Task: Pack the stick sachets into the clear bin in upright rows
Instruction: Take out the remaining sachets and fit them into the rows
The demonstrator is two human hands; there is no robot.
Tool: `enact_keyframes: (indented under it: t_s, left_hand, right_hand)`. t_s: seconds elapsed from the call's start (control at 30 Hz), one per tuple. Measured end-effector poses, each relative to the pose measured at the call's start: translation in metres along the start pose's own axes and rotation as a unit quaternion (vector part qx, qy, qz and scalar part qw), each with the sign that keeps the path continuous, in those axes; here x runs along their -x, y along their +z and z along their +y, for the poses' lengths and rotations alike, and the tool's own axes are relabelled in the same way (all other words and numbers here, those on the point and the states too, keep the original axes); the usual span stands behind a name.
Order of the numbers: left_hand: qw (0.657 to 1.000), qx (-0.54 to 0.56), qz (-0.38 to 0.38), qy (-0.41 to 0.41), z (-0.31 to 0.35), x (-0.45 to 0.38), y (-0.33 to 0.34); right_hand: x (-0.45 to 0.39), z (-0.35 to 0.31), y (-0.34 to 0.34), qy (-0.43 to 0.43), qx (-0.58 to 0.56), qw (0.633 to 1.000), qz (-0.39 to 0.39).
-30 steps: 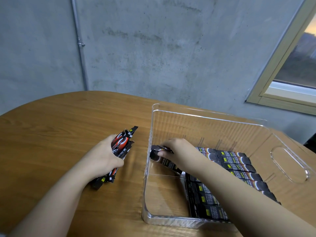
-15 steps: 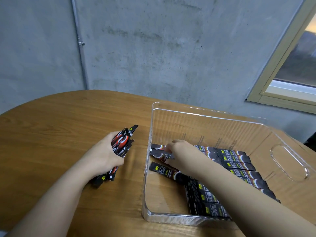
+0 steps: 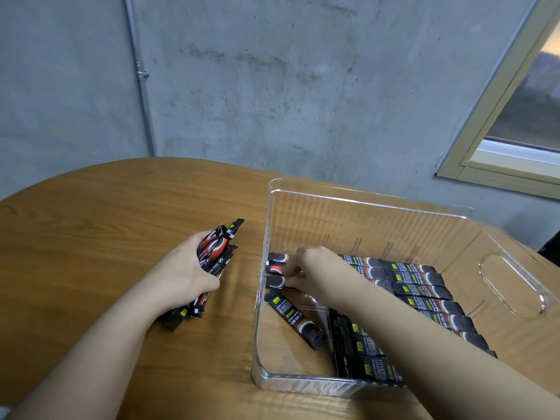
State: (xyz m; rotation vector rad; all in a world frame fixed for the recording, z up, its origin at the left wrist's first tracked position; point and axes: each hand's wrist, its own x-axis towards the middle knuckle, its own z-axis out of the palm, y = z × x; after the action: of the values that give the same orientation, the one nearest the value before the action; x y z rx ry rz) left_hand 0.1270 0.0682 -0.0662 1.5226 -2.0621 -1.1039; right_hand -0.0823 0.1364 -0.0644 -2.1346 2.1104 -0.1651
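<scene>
The clear bin (image 3: 500, 286) stands on the right part of the wooden table (image 3: 100, 207). Black stick sachets (image 3: 421, 286) lie flat in rows on its floor. One sachet (image 3: 295, 319) lies loose and slanted near the bin's left wall. My right hand (image 3: 312, 268) is inside the bin at the left end of a row, fingertips on a sachet (image 3: 277, 268); whether it pinches that sachet is unclear. Outside the bin, my left hand (image 3: 185, 274) grips a bundle of black and red sachets (image 3: 215, 253) resting on the table.
A concrete wall rises behind the table, with a thin pipe (image 3: 142, 77) running down it. A window frame (image 3: 497, 125) is at the right. The bin has an oval handle cutout (image 3: 512, 286) in its right wall.
My right hand let a sachet drop; it now lies slanted on the bin floor. The hand moved back toward the far left sachets. My left hand and its bundle stayed put.
</scene>
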Motion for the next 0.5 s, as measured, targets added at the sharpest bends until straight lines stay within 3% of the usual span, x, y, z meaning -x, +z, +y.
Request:
enact_keyframes:
  t_s: [0.1,0.23,0.5]
  left_hand:
    - [1.0,-0.002,0.0,-0.001,0.0,0.0,0.0]
    - [1.0,-0.004,0.001,0.0,-0.001,-0.001,0.0]
    - [1.0,0.001,-0.001,0.001,-0.003,-0.003,0.0]
  right_hand:
    - [0.014,-0.007,-0.013,0.037,0.003,0.997,-0.068]
    - [0.025,-0.018,-0.009,0.026,0.087,0.983,-0.159]
    - [0.019,-0.015,-0.001,-0.003,0.15,0.983,-0.109]
